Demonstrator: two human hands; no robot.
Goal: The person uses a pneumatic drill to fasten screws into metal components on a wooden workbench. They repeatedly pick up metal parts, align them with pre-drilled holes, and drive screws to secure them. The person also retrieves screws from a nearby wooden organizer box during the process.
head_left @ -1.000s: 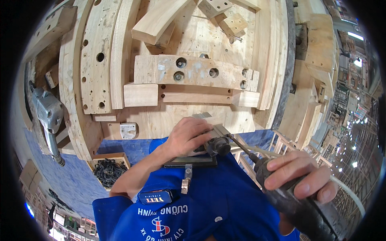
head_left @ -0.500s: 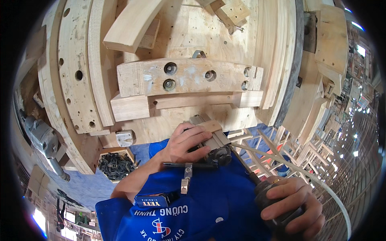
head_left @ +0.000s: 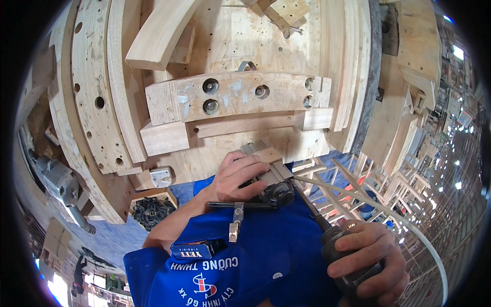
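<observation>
Here's the grey metal fixture, right at the bench's near edge, its long axis slanting from upper left down to lower right, the black knob on the end toward the wearer's body. A pale wood block lies across its top. And coming up from the lower right, the dark power tool, its long thin shank aimed up and left, just beside that knob; whether the tip touches, I cannot tell!

Now the fingers: the left hand lies over the fixture's left side, fingers close together and curled onto the metal, thumb hard to make out. The right hand is wrapped round the tool's body, fingers bent and slightly apart, gripping it, over to the right of the blue shirt.

Look at the room around them: a bare strip of workbench runs between the fixture and the curved wooden jig with its recessed bolts. Below the fixture, the shirt is near. A pale hose arcs down the right, above the tool, with wooden frames beyond; out left, a box of black pieces sits below the bench edge
</observation>
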